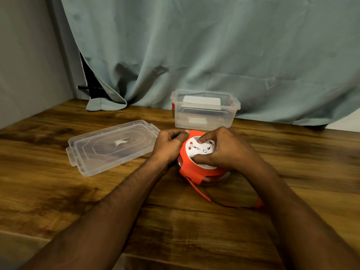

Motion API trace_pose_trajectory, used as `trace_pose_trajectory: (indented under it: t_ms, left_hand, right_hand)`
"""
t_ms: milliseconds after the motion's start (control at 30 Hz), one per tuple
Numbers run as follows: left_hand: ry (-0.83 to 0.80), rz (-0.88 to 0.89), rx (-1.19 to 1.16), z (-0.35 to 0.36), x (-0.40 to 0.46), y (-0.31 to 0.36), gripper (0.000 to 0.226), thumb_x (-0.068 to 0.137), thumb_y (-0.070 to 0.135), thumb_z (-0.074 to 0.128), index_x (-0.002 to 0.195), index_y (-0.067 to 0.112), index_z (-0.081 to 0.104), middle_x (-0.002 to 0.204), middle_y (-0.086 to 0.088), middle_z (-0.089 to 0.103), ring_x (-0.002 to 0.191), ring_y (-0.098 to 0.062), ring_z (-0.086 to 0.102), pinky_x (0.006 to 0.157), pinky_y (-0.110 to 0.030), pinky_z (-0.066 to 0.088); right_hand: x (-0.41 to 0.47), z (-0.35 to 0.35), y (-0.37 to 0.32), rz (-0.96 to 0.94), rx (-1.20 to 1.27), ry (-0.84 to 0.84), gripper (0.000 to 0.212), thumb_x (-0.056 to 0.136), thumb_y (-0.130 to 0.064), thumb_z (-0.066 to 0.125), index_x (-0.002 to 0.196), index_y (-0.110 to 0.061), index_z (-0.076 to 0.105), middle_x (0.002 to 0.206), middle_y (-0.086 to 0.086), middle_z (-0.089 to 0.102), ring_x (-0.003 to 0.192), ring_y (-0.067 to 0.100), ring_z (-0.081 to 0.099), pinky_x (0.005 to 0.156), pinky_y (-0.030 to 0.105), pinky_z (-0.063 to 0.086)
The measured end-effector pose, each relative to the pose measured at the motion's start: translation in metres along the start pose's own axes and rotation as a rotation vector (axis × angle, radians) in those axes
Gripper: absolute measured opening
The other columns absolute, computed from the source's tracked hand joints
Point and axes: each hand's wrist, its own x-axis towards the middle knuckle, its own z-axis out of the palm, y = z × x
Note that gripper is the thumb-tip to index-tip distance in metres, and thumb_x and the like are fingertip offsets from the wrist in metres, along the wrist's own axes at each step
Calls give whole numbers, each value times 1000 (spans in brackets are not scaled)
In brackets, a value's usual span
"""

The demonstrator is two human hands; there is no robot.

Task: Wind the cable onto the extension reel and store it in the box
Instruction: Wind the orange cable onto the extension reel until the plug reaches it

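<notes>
Winding looked nearly finished: the orange extension reel (196,162) sat on the wooden table (58,191) just in front of the clear box (204,112), and only a short loop of orange cable (202,193) trailed from its base toward the plug end (258,204) beside the right forearm. The left hand (167,147) curled against the reel's side to steady it, while the right hand (222,151) gripped the white socket face, apparently to turn it. Storing remained, and the box stood open, its lid (109,147) lying well to the left, though a white item (202,101) already inside might crowd the reel.
</notes>
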Motion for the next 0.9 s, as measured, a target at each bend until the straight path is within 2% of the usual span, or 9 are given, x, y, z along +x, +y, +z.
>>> trace_pose_trajectory:
  t_ms: [167, 333, 367, 433, 533, 667, 800, 900]
  left_hand:
    - [46, 12, -49, -1, 0, -1, 17, 104, 15, 66, 109, 8, 81, 103, -11, 82, 102, -35, 79, 91, -45, 65]
    - [73, 9, -47, -2, 3, -1, 17, 104, 15, 65, 96, 19, 79, 102, -11, 80, 105, -37, 77, 98, -52, 62]
    - [75, 2, -50, -3, 4, -1, 17, 104, 15, 65, 96, 18, 79, 103, -12, 81, 106, -37, 77, 99, -53, 62]
    - [80, 6, -42, -7, 5, -1, 16, 104, 16, 65, 103, 13, 80, 105, -14, 80, 107, -39, 77, 99, -53, 62]
    - [59, 14, -20, -8, 6, -1, 21, 105, 16, 64, 112, 5, 80, 108, -17, 81, 106, -38, 77, 99, -54, 61]
    - [34, 20, -5, -8, 7, -3, 21, 104, 14, 64, 114, 5, 80, 108, -15, 82, 107, -37, 77, 101, -54, 61]
    - [7, 6, -18, -7, 3, 1, 23, 105, 14, 64, 119, 2, 78, 113, -17, 81, 109, -38, 77, 101, -53, 61]
    - [-6, 0, -23, -4, 1, 4, 26, 105, 14, 63, 123, 1, 76, 117, -20, 79, 109, -39, 77, 99, -53, 62]
  right_hand:
    - [2, 17, -9, 111, 45, 139, 71, 65, -71, 76, 122, -29, 71, 128, -2, 67, 110, 19, 61, 75, 28, 43]
    - [-7, 9, -16, -13, -81, 142, 53, 83, -64, 66, 129, -36, 63, 121, -3, 70, 107, 22, 63, 74, 30, 38]
    - [-9, 3, -16, -58, -115, 129, 51, 87, -59, 63, 134, -39, 58, 119, -3, 70, 105, 22, 63, 72, 29, 36]
    - [-13, -7, -17, -133, -159, 61, 58, 90, -48, 61, 146, -47, 44, 120, -4, 61, 98, 21, 60, 67, 28, 36]
    - [-12, -15, -10, -161, -169, -90, 69, 89, -29, 64, 146, -56, 35, 118, -8, 40, 93, 18, 54, 58, 25, 34]
    - [-12, -15, 2, -218, -125, -185, 65, 89, -13, 64, 132, -60, 47, 122, -9, 45, 90, 13, 53, 68, 31, 44]
    - [-11, -15, 3, -283, -123, -227, 66, 89, -5, 62, 123, -60, 59, 133, -12, 45, 111, 18, 54, 83, 36, 53]
    - [-10, -12, 0, -326, -188, -246, 72, 87, -3, 58, 127, -62, 59, 137, -6, 50, 124, 21, 54, 92, 39, 52]
